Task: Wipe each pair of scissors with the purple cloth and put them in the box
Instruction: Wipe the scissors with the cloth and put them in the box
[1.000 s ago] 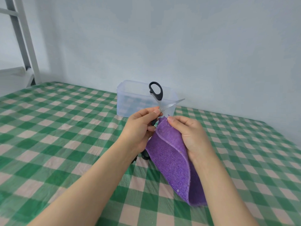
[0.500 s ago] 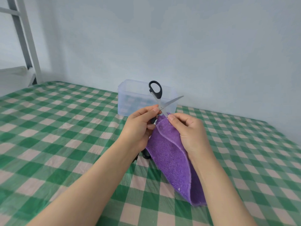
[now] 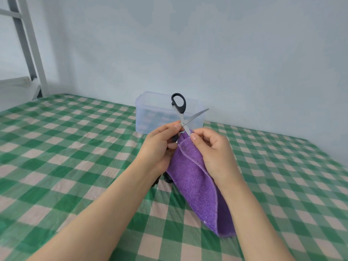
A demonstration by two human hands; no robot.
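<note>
Black-handled scissors (image 3: 179, 108) stand open in the air, one handle loop up, one blade pointing right. My left hand (image 3: 160, 146) pinches them near the pivot, with the other handle hidden in the palm. My right hand (image 3: 214, 149) pinches the purple cloth (image 3: 195, 183) around the lower blade, whose tip is hidden in the fold. The rest of the cloth hangs down toward the table. The clear plastic box (image 3: 150, 113) stands behind the hands near the wall. Something black (image 3: 167, 178), perhaps other scissors, lies on the table half hidden under my left wrist and the cloth.
A green-and-white checked tablecloth (image 3: 75, 147) covers the table. A pale wall runs right behind the box. A grey metal frame (image 3: 28, 46) rises at the far left.
Both hands with the scissors and cloth hold nearly the same place. My right thumb and fingers have shifted slightly along the lower blade inside the cloth.
</note>
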